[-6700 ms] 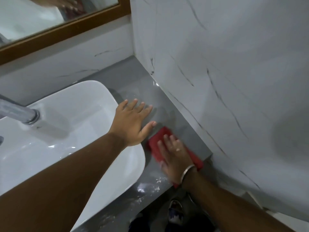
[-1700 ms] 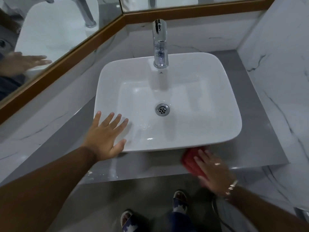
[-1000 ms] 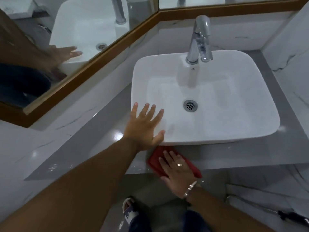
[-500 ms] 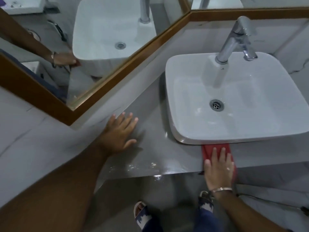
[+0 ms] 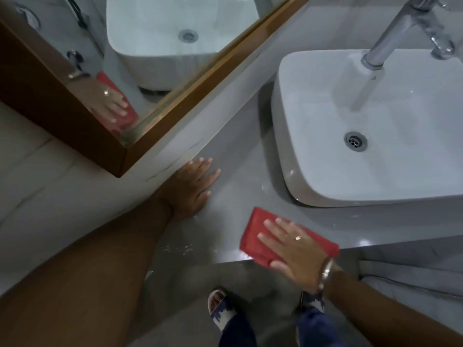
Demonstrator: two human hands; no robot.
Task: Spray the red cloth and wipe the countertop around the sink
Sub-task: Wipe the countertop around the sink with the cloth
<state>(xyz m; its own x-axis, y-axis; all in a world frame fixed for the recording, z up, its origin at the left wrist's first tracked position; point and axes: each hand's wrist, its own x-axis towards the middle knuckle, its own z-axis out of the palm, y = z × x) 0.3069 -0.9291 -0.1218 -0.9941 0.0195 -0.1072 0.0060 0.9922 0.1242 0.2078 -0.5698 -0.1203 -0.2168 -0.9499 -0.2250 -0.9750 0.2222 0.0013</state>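
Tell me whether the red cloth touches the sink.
Apart. The head view shows bare grey countertop between the red cloth and the sink.

The red cloth [image 5: 258, 234] is folded into a flat rectangle and lies pressed on the grey desk [image 5: 240, 156] near its front edge, just in front of the sink's near-left corner and apart from it. The white rectangular sink [image 5: 288, 101] sits on top of the desk. The desk surface is glossy, with wet droplets left of the cloth.
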